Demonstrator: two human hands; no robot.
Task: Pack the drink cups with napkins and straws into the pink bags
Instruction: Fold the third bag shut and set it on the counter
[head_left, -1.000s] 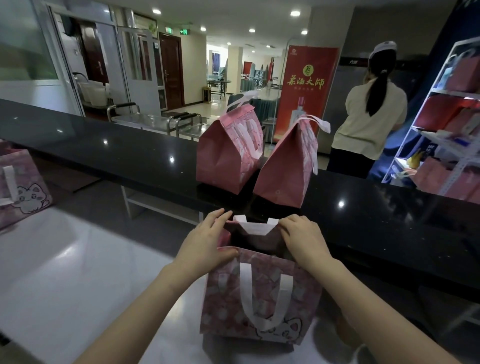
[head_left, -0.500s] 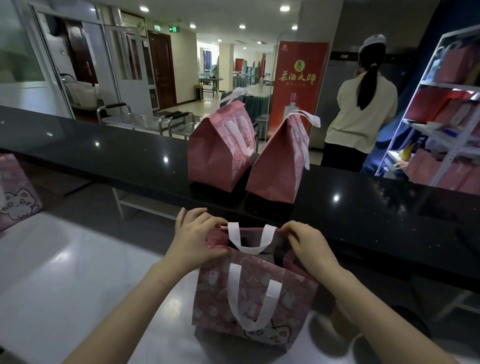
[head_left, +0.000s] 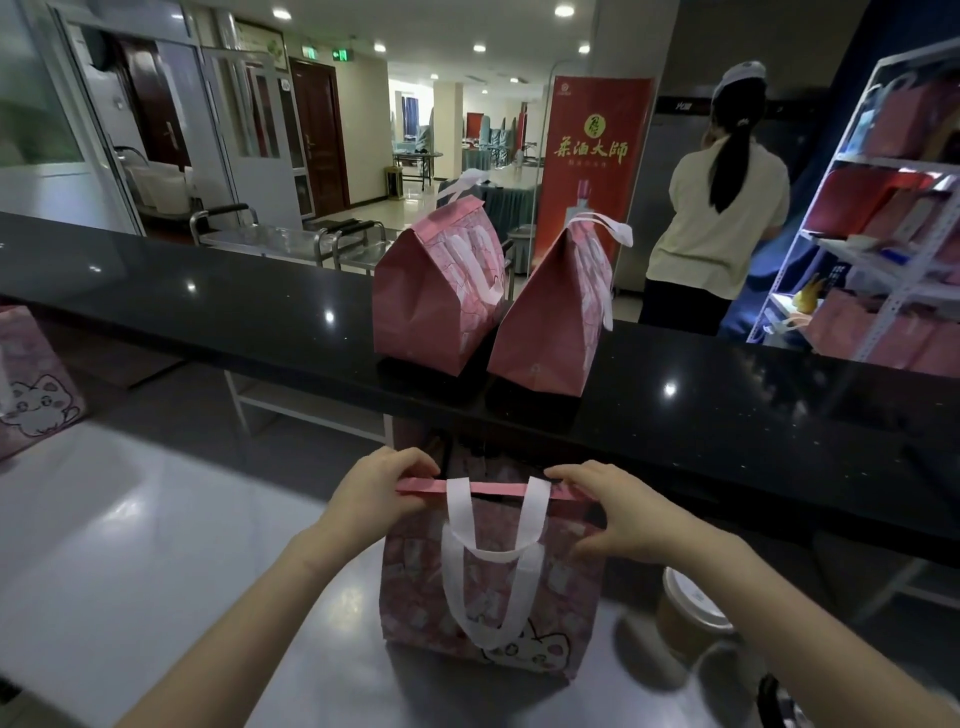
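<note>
Pink bag (head_left: 415, 587) stands upright on the grey table (head_left: 156, 571), just in front of the black counter (head_left: 208, 312). L hand (head_left: 376, 488) & R hand (head_left: 618, 514) each pinch the bag's folded top edge, one at each end, fingers curled over it. Top is pressed flat w/ the white handle (head_left: 493, 551) hanging down the front. Lidded cup (head_left: 691, 608) sits on the table just right of the bag. Up on the counter: left closed bag (head_left: 431, 301) & right closed bag (head_left: 545, 322), close together.

A drinks shop's service counter — black countertop (head_left: 260, 322), red banner (head_left: 592, 156), shelves (head_left: 883, 218) of pink bags.
</note>
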